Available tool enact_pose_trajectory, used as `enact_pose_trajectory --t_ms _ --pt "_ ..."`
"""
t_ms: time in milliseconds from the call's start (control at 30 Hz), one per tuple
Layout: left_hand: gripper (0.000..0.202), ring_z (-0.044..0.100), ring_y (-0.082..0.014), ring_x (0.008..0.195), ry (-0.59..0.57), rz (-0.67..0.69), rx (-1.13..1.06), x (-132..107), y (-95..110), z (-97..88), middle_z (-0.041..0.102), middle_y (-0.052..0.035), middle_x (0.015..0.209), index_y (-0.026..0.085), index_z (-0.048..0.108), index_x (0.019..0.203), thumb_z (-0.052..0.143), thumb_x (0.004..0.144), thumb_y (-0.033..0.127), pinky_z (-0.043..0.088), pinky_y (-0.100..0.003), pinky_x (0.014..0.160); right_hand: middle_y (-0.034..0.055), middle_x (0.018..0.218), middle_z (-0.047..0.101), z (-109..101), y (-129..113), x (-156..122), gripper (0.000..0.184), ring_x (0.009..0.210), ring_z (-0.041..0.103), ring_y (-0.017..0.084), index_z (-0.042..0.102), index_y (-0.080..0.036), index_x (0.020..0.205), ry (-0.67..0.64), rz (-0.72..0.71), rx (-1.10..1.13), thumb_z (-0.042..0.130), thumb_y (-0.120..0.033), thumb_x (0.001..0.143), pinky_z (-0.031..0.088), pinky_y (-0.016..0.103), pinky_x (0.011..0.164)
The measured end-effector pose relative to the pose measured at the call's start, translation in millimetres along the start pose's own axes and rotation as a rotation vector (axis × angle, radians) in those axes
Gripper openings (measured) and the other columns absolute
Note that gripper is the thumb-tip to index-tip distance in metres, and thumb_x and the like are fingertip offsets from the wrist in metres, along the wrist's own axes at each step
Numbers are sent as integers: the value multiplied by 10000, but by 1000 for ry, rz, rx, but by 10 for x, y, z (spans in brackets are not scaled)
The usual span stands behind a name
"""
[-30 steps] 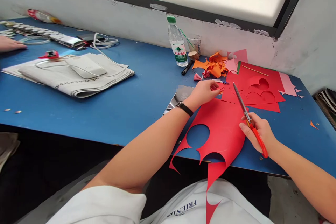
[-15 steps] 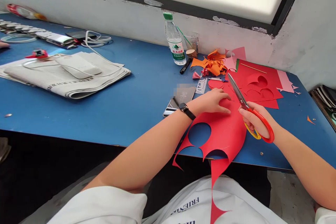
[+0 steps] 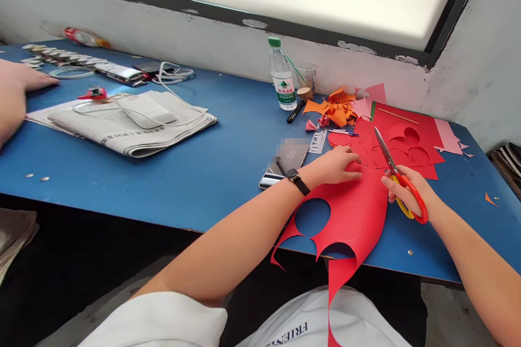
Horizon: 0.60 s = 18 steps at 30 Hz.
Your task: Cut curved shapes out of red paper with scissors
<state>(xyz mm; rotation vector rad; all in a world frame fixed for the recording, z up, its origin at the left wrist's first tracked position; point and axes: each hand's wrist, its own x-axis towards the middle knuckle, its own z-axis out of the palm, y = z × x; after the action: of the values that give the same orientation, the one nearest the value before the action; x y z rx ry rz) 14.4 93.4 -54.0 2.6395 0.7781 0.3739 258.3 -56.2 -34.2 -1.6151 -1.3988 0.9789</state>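
My right hand [image 3: 413, 187] is closed round a pair of scissors [image 3: 418, 205] with red and yellow handles. Their blades are together and point away from me. With thumb and fingers apart, my left hand [image 3: 337, 166] rests at the top of a red sheet of paper [image 3: 353, 211]. Round holes are cut out of that sheet, and its lower strip hangs over the table edge onto my lap. Just beyond my left hand lie red paper circles [image 3: 339, 140]. More red sheets [image 3: 401, 119] with curved cuts lie farther back.
A phone [image 3: 293, 153], a clear ruler [image 3: 318, 142] and a marker [image 3: 296, 112] lie left of the paper. Behind stand a water bottle [image 3: 282, 78] and orange scraps [image 3: 336, 105]. Newspapers [image 3: 179, 126] bear a white charger [image 3: 146, 110]. Another person's arm [image 3: 14, 92] reaches in at far left.
The view has swung a little left, so more of the other person's arm shows. My left hand stays on the red sheet, and the scissors remain in my right hand with blades together.
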Motion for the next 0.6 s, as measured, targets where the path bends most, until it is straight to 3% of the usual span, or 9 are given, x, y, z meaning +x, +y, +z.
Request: enact_pose_trajectory --t_ms 100,300,600 --pt "383 711 -375 1177 6 -9 44 -4 26 35 731 -174 1232 206 833 1292 763 1008 453 574 -458 995 -4 645 739 43 -1 -83 580 636 790 256 674 -241 1046 -34 38 4 861 -766 884 663 376 674" --pt "293 691 -378 1173 57 -55 61 -19 121 125 714 -159 1197 245 845 1206 782 982 423 575 -484 1023 -18 673 732 132 -52 -205 520 649 763 251 656 -249 1053 -82 -10 136 816 -730 941 651 394 733" --pt "293 717 -355 1151 75 -91 14 -38 91 87 733 -150 1212 241 851 1184 775 1003 458 598 -457 1020 -39 622 707 207 28 -144 369 582 708 215 686 -233 1090 49 -62 537 860 -515 929 617 349 649"
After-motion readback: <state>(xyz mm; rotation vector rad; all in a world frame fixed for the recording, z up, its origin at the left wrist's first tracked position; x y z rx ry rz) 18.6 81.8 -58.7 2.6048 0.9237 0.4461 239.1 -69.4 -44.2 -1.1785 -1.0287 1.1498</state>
